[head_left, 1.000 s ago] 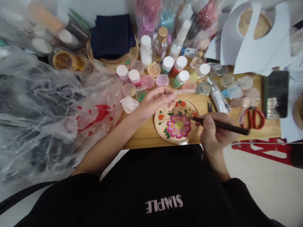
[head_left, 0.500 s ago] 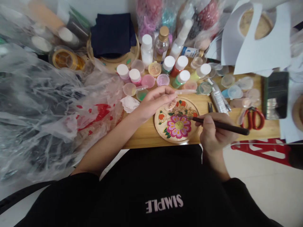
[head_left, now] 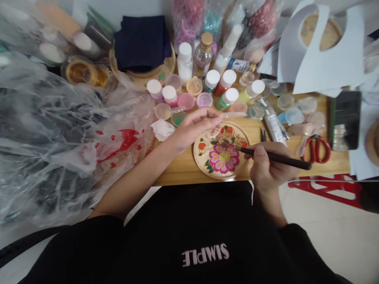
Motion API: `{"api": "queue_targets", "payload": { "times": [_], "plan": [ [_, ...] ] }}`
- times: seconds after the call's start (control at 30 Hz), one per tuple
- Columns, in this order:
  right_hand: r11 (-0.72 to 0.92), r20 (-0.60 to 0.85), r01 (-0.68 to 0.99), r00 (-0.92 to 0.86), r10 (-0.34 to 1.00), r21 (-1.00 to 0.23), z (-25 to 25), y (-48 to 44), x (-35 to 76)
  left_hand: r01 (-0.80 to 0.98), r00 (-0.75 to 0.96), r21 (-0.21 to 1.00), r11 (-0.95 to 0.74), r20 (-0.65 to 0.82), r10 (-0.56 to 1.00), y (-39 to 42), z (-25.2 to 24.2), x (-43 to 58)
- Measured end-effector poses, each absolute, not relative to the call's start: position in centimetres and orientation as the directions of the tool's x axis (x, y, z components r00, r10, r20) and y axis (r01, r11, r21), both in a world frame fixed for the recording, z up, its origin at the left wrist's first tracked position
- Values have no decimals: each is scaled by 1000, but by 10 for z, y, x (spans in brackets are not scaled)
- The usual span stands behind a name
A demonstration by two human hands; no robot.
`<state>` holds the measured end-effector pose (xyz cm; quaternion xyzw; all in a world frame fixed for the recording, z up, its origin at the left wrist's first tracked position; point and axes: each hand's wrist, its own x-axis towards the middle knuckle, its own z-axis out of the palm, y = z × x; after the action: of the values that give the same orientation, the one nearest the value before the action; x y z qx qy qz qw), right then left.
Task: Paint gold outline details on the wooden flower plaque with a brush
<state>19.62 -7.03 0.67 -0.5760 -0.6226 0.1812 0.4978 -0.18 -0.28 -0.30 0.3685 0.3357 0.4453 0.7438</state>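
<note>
A round wooden disc [head_left: 221,152] painted with a pink flower, red fruits and green leaves lies on the wooden table [head_left: 183,167] near its front edge. My right hand [head_left: 271,165] is closed on a dark paintbrush [head_left: 275,157] whose tip rests on the disc near the flower's upper right. My left hand [head_left: 194,128] rests at the disc's upper left edge, fingers pinched on a thin clear plastic stick [head_left: 233,114] that points right. A small pale container sits under those fingers.
Small paint bottles with white caps [head_left: 226,85] and little paint cups [head_left: 185,101] crowd the table behind the disc. A grey tube [head_left: 274,124], red-handled scissors [head_left: 319,146] and a dark phone [head_left: 345,120] lie right. Crumpled plastic bags [head_left: 59,138] fill the left. White paper [head_left: 322,51] lies at back right.
The brush tip has crept slightly left across the disc. Both hands otherwise stay in place.
</note>
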Motion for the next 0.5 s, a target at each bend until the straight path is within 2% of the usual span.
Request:
{"api": "queue_targets", "payload": {
  "times": [0.23,0.5],
  "plan": [
    [264,398,503,179,900,-823,5,-71,197,-434,378,831,347,-182,908,-2,-4,-1],
    [254,403,537,179,898,-804,6,-70,197,-427,372,836,343,-183,910,-3,-4,-1]
  ]
}}
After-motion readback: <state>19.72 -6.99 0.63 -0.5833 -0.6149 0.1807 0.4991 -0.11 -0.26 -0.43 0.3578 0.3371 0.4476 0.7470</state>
